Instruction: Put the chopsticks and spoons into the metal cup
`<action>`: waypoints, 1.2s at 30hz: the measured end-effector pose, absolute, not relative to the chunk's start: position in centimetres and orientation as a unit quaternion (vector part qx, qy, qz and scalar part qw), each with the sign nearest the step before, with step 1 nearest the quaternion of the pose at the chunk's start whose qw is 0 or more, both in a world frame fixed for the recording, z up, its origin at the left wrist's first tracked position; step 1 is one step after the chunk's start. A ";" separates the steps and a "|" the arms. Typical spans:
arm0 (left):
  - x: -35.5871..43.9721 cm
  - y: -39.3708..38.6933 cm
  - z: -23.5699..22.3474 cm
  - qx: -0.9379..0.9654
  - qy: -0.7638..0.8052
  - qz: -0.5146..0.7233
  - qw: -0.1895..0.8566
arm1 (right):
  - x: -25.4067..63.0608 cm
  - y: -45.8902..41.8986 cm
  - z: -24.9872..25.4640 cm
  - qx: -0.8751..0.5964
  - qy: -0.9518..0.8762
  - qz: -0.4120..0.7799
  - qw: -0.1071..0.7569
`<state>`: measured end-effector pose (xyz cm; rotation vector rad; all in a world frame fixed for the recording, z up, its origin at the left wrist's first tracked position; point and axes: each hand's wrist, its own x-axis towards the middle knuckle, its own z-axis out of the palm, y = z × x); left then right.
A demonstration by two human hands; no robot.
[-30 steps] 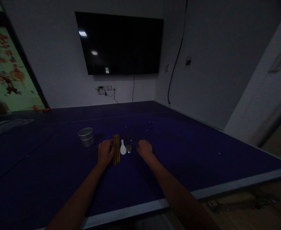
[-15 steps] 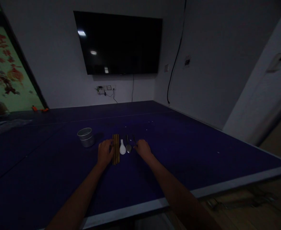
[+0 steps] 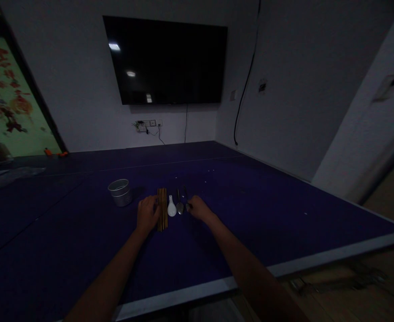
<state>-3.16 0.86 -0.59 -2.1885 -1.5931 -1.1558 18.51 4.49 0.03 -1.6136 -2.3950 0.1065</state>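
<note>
A bundle of wooden chopsticks (image 3: 162, 210) lies side by side on the dark blue tabletop. My left hand (image 3: 147, 213) rests against their left side, thumb and fingers apart. Just right of the chopsticks sits a white soup spoon (image 3: 172, 209), followed by a metal spoon (image 3: 180, 208) whose dark handle points away from me. At the right end of the row, my right hand (image 3: 199, 208) pinches a dark-handled piece of cutlery (image 3: 185, 193). My fingers partly cover its near end, so its kind is unclear. Left of my left hand stands a grey metal cup (image 3: 120, 193), upright.
The blue table (image 3: 267, 210) has a pale front edge and reaches back to the wall. Clear plastic sheeting (image 3: 12, 178) and small orange objects (image 3: 54, 153) lie at the far left. A television (image 3: 170, 62) hangs above, and a black cable (image 3: 246, 91) dangles at the right.
My right hand has shifted slightly left, bringing the cutlery closer to the metal spoon and straightening it. My left hand, the chopsticks and the cup look the same.
</note>
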 end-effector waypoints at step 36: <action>-10.7 2.2 0.6 -0.562 -0.666 -0.422 0.249 | 18.6 5.1 0.1 -0.606 -0.756 0.039 0.244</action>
